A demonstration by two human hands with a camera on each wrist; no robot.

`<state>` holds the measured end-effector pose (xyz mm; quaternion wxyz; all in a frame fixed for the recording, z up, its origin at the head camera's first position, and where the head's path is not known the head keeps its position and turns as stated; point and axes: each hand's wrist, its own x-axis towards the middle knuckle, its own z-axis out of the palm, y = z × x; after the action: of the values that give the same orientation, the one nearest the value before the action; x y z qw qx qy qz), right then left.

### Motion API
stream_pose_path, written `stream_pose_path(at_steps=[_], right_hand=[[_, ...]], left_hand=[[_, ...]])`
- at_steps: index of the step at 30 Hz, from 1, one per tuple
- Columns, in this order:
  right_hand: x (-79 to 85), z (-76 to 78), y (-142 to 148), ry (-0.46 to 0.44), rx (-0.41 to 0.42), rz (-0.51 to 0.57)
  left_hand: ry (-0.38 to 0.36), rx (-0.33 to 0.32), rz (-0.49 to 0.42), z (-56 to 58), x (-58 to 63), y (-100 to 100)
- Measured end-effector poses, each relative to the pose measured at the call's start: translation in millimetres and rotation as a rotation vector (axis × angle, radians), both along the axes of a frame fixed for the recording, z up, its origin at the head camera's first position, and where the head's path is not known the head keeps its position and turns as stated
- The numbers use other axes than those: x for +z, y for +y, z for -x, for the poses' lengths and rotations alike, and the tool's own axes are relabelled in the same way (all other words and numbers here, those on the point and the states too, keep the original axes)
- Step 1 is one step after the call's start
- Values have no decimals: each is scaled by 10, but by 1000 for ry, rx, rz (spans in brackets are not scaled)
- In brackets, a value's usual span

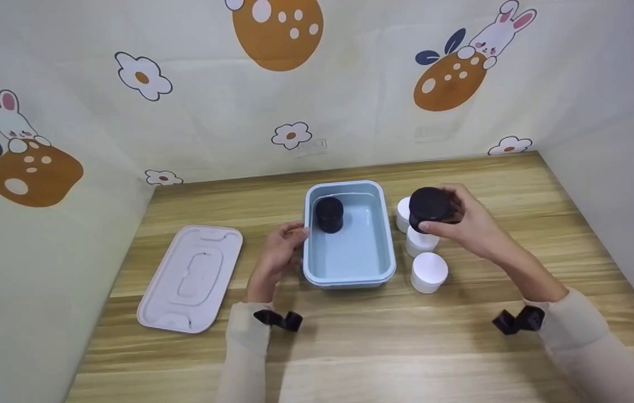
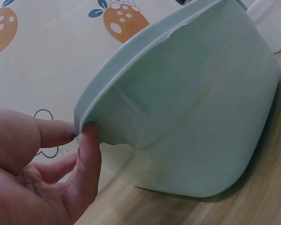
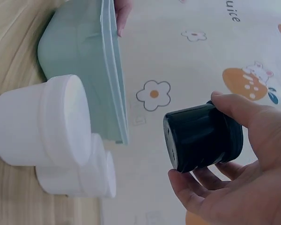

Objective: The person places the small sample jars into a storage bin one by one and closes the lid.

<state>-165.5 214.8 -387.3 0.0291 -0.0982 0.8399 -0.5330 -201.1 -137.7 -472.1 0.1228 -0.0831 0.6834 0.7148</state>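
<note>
A light blue plastic box (image 1: 350,254), without a lid, stands in the middle of the table. Inside it, near the far left corner, sits a black jar (image 1: 329,215). My left hand (image 1: 282,246) pinches the box's left rim between thumb and fingers, as the left wrist view (image 2: 61,164) shows. To the right of the box my right hand (image 1: 471,224) grips a second black jar (image 1: 429,205) by its sides, raised over the white jars. Three white jars with lids, the nearest one (image 1: 429,272) in full view, stand in a row along the box's right side; the held jar partly covers the others.
A pale rectangular lid (image 1: 191,279) lies flat on the table, left of my left hand. The wooden table (image 1: 362,352) ends at a wall covering (image 1: 210,123) printed with rabbits and flowers, which rises at the back and both sides.
</note>
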Motion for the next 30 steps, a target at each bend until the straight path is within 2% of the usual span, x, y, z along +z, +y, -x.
stream_pose_path(at_steps=[9, 15, 21, 26, 30], right_hand=[[89, 75, -311, -3, 79, -102], [56, 134, -484, -7, 151, -117], [-9, 167, -658, -24, 179, -196], [-40, 237, -777, -62, 177, -185], [-63, 303, -867, -57, 190, -168]], left_hand=[[1, 2, 20, -1, 22, 0], [19, 3, 13, 4, 11, 8], [46, 9, 26, 5, -10, 3], [28, 6, 31, 4, 11, 8], [15, 3, 22, 11, 23, 7]])
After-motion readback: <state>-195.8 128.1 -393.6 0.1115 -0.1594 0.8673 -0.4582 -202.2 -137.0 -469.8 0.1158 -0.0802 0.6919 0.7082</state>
